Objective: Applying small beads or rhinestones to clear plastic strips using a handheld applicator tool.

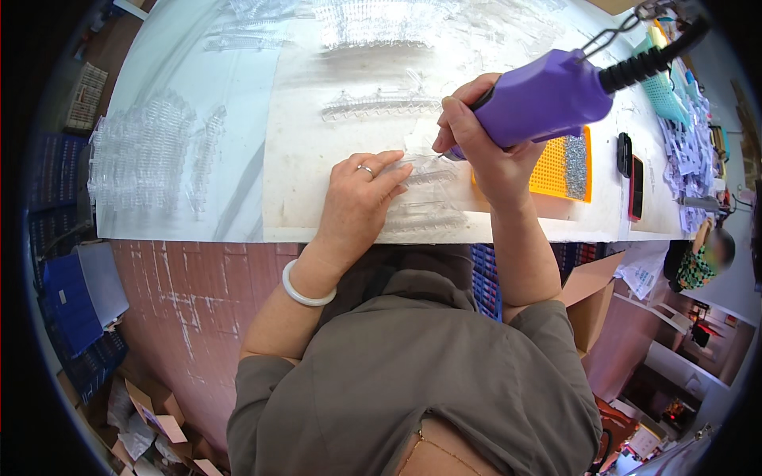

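Note:
A purple electric screwdriver (544, 95) with a black coiled cord is gripped in my right hand (500, 155), its fingers wrapped round the front end. The thin bit points down and left, close to a clear plastic strip (429, 176) on the table. At the strip's left end my left hand (357, 190) has its fingers closed on it, partly hiding it. Nearer the table's front edge lies another clear strip (425, 218). Just right of my right hand, and partly behind it, is a yellow tray (549, 170) with small silver screws (576, 166) along its right side.
Clear strips (381, 105) lie beyond my hands, with bigger stacks at the far side (381, 24) and left (147, 155). A red-edged phone (636, 189) and a black object (625, 155) sit right. A teal basket (665, 95) stands farther off; another person (702, 258) is at far right.

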Motion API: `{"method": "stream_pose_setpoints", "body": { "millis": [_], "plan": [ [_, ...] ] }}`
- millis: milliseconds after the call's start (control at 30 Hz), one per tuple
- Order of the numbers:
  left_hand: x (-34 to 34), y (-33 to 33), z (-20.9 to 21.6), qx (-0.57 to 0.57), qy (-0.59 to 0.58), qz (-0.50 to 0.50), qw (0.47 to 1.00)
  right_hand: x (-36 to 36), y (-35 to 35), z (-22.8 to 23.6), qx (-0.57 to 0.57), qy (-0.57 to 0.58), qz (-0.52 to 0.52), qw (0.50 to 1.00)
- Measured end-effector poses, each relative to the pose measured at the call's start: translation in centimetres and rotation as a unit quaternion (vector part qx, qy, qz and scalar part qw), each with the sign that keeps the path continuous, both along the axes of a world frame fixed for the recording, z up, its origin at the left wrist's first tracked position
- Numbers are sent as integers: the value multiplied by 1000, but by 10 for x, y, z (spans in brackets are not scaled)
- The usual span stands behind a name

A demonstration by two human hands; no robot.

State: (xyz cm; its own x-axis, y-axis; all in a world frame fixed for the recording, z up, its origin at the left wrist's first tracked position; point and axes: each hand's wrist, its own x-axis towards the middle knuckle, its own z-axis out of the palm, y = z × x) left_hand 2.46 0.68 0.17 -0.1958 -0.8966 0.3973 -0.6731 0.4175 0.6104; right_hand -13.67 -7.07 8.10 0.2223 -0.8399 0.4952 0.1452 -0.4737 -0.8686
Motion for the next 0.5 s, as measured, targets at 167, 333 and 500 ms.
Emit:
{"method": "stream_pose_setpoints", "body": {
  "millis": [167,333,500],
  "plan": [
    [-1,-1,0,-10,-15,-6,1000,-3,-1,10,-7,-12,-2,1000],
    [-3,4,15,-71,-127,2,989,-50,9,37,-58,-92,-82,991],
    [-11,14,21,-65,-188,-20,980,-96,18,26,1,-44,-237,971]
  ]
}}
